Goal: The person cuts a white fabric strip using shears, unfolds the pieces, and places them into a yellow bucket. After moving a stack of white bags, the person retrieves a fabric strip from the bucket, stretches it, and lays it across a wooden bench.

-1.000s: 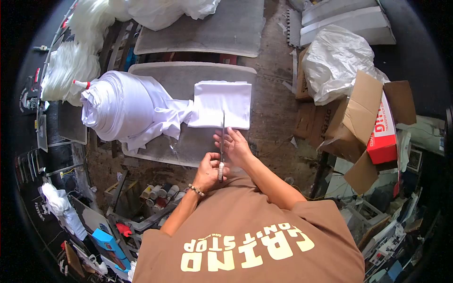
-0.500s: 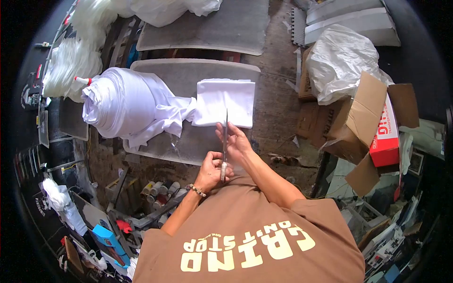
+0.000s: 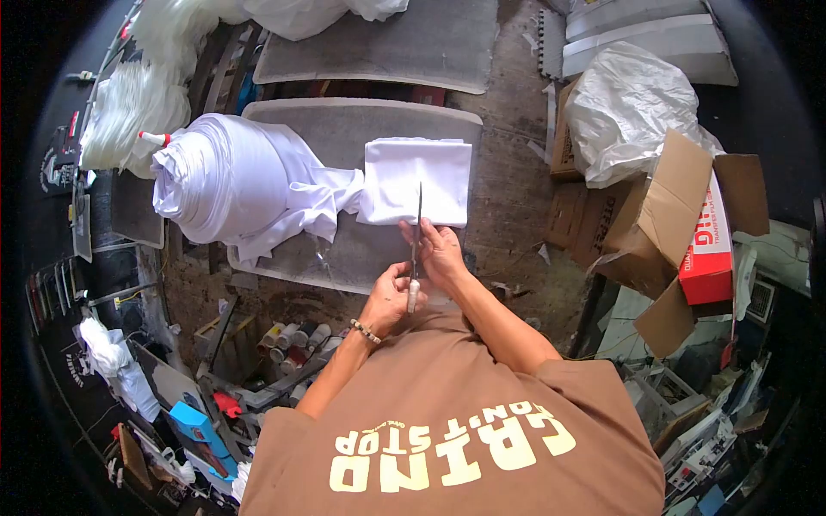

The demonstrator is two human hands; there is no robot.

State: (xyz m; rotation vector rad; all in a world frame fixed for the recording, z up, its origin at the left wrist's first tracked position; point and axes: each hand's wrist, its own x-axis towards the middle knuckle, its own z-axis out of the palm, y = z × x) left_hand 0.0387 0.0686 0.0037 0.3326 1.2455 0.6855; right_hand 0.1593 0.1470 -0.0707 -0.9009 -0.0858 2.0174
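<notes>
My left hand [image 3: 391,297], with a beaded bracelet at the wrist, is closed round the pale handle of a knife-like tool [image 3: 417,249]. Its long, thin dark blade points away from me. Seen edge-on, it could also be closed scissors. My right hand [image 3: 442,254] has its fingers curled about the middle of the blade. Beyond the fingertips lies a folded stack of white cloth [image 3: 416,176], and the blade's tip is over its near part. Loose white fabric runs left from beside the stack to a large roll of white fabric [image 3: 228,176].
Grey boards [image 3: 344,267] support the cloth. A red-and-white tip [image 3: 155,138] sticks out by the roll. On the right stand an open cardboard box [image 3: 671,202] holding a red-and-white carton [image 3: 707,258], and a white plastic bag [image 3: 632,112]. Several cans [image 3: 288,337] sit lower left.
Both hands and the bladed tool have moved slightly forward, so the tip reaches farther over the folded cloth. The whole view has shifted a little. The grip looks much the same.
</notes>
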